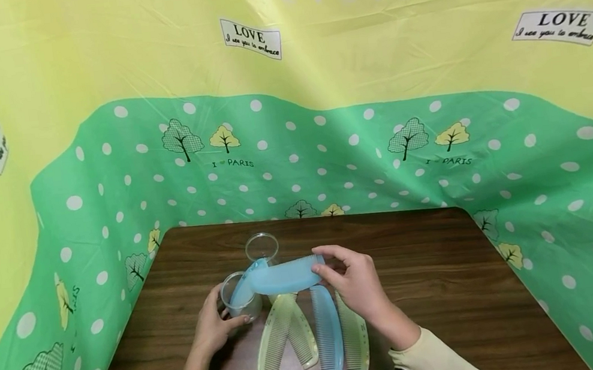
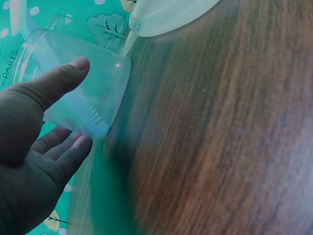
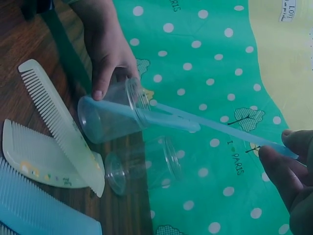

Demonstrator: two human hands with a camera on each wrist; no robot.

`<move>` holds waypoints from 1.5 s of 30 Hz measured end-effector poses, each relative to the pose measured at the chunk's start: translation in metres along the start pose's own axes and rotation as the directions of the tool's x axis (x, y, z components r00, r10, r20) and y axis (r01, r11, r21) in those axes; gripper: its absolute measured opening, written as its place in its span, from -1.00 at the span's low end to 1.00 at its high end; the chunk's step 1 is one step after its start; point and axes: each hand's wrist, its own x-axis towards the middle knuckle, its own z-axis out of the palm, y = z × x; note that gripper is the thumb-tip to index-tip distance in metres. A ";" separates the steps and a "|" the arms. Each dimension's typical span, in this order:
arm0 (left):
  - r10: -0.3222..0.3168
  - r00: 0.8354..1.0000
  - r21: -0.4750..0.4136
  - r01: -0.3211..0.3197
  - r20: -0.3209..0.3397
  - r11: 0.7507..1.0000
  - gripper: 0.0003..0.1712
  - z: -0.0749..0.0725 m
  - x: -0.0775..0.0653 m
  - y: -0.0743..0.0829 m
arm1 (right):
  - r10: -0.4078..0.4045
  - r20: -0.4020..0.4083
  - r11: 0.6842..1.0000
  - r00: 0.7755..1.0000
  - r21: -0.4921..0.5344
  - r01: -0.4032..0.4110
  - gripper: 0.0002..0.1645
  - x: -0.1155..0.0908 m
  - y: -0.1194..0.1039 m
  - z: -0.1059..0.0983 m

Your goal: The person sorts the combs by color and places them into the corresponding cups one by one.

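Observation:
My left hand (image 1: 215, 326) holds a clear plastic cup (image 2: 110, 73) upright on the table, thumb on one side and fingers on the other. A blue comb (image 3: 168, 120) leans inside this cup, its upper end sticking out past the rim. With thumb and fingers, my right hand (image 1: 354, 278) pinches one end of a second blue comb (image 1: 287, 276). That comb is held sideways in the air, its far end near the cup's rim and overlapping the leaning comb in the head view.
Behind the held cup stands another clear cup (image 1: 262, 247). In front lie two crossed pale green combs (image 1: 274, 341), a blue comb (image 1: 328, 332) and another pale green comb (image 1: 354, 338). The dark wooden table (image 1: 438, 291) is bordered by a patterned green and yellow curtain (image 1: 348, 161).

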 end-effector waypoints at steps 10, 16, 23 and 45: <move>0.007 1.000 -0.019 -0.007 -0.010 1.000 0.10 0.000 0.000 0.002 | 0.047 0.049 0.997 0.998 0.057 -0.050 -0.65 0.012 -0.004 0.015; 0.009 1.000 -0.017 -0.010 -0.009 1.000 0.10 0.001 0.000 0.001 | 0.057 0.065 0.998 0.996 0.033 -0.059 -0.65 0.018 -0.006 0.023; 0.034 0.999 -0.008 -0.034 -0.017 0.999 0.09 0.001 0.000 0.000 | 0.039 0.066 0.999 0.997 -0.025 -0.038 -0.63 0.023 -0.003 0.031; 0.004 1.000 0.007 -0.004 0.000 1.000 0.08 0.001 0.000 0.000 | 0.081 0.129 0.997 0.988 -0.007 -0.081 -0.64 0.035 0.004 0.057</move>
